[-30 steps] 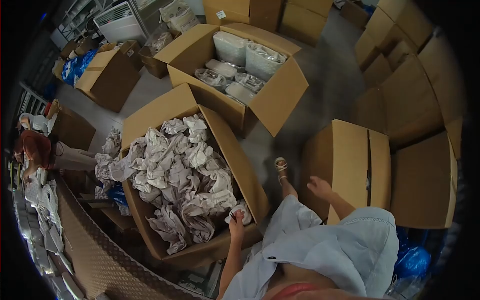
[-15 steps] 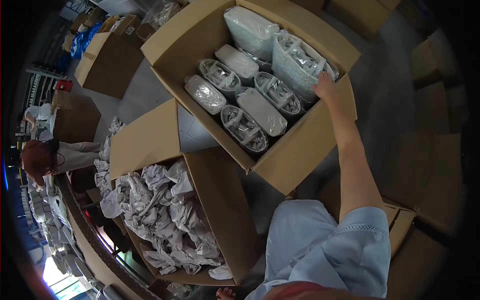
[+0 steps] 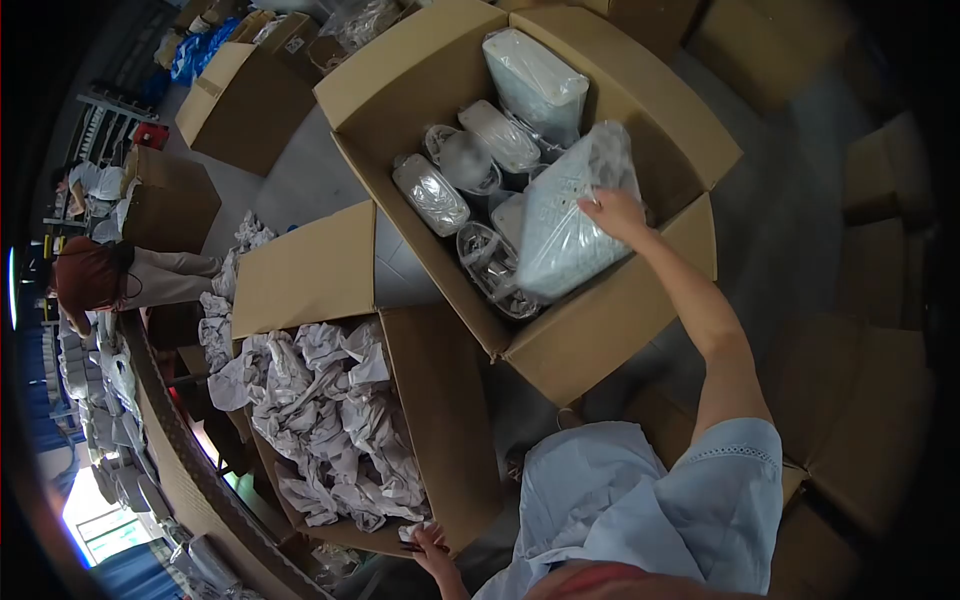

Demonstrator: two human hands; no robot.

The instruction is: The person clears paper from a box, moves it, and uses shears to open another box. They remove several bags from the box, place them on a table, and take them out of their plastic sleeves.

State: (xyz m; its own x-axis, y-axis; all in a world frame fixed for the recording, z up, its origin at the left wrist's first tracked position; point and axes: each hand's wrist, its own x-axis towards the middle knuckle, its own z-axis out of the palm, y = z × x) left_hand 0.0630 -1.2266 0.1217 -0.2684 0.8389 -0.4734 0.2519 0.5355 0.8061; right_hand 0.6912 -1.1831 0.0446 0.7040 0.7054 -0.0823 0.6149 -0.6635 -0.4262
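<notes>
My right hand (image 3: 614,214) grips a pale blue patterned bag (image 3: 572,215) wrapped in clear plastic, tilted above an open cardboard box (image 3: 590,352). Inside that box, more plastic-wrapped pieces stand in rows: a pale one (image 3: 537,82) at the back, white ones (image 3: 430,193) and open oval ones with handles (image 3: 490,270). Down at the bottom, my left hand (image 3: 432,546) has its fingers curled by the near edge of a second box (image 3: 440,420), next to crumpled paper (image 3: 335,420). A small dark thing shows at its fingers, too small to name.
Crumpled paper fills the second box, whose flap (image 3: 305,270) stands out toward the first box. More cartons (image 3: 245,105) stand behind and on the right (image 3: 860,400). At the left, a person in a red top (image 3: 92,278) bends by a long table edge (image 3: 190,470).
My right hand has lifted the pale blue bag from the box's right corner and tilted it leftward over the other pieces. My left hand has risen into view beside the paper box.
</notes>
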